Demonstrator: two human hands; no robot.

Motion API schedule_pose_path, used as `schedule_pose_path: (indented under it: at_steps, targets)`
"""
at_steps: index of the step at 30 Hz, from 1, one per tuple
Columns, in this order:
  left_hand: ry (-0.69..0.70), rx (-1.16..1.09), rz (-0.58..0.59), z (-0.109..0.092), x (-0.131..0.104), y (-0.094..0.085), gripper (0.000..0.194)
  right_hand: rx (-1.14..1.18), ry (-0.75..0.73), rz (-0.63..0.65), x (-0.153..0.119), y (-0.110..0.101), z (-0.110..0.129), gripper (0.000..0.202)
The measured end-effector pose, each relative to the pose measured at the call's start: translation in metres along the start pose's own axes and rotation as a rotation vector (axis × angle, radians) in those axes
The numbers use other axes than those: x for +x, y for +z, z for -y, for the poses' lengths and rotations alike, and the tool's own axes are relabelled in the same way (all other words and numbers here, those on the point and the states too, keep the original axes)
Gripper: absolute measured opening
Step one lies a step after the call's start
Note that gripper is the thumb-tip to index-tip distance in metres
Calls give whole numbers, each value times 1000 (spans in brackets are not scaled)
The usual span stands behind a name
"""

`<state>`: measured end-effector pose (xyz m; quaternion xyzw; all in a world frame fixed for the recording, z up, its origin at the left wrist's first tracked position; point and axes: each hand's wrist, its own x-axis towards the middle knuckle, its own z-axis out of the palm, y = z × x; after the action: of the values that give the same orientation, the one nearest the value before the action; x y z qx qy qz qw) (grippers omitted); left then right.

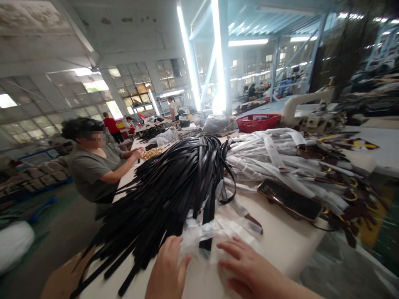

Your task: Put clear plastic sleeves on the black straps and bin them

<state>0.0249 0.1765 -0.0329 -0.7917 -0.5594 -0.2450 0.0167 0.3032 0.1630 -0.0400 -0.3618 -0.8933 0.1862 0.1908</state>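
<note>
My left hand (pixel 168 265) is at the bottom centre, its fingers and thumb closed on the left edge of a translucent white wrapping sheet (pixel 222 227). To its right, my right hand (pixel 241 263) has its fingers apart and rests at the sheet's right side. The end of a black strap (pixel 205 244) shows through and under the sheet between my hands. Just beyond lies a large pile of black straps (pixel 174 178), fanned toward the lower left over the table edge. A brown-tipped wrapped strap (pixel 254 223) lies to the right of the sheet.
White-wrapped straps with brown ends (pixel 274 153) heap at the right. A phone (pixel 289 199) lies before them on the table (pixel 280 245). Farther back are a red basket (pixel 258 122) and a sewing machine (pixel 314 108). A person (pixel 93 166) works at the left beside gold-coloured pieces (pixel 152 153).
</note>
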Motion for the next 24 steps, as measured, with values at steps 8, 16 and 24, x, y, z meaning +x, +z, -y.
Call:
schedule_pose_path:
  at_steps: [8, 16, 24]
  targets:
    - [-258, -90, 3, -6, 19, 24, 44, -80, 21, -226, -18, -5, -10, 26]
    - [-463, -172, -45, -17, 27, 1, 33, -16, -135, 33, 60, -14, 16, 85]
    - [-718, -341, -283, -6, 5, -22, 34, -63, -99, 118, 89, 17, 6, 73]
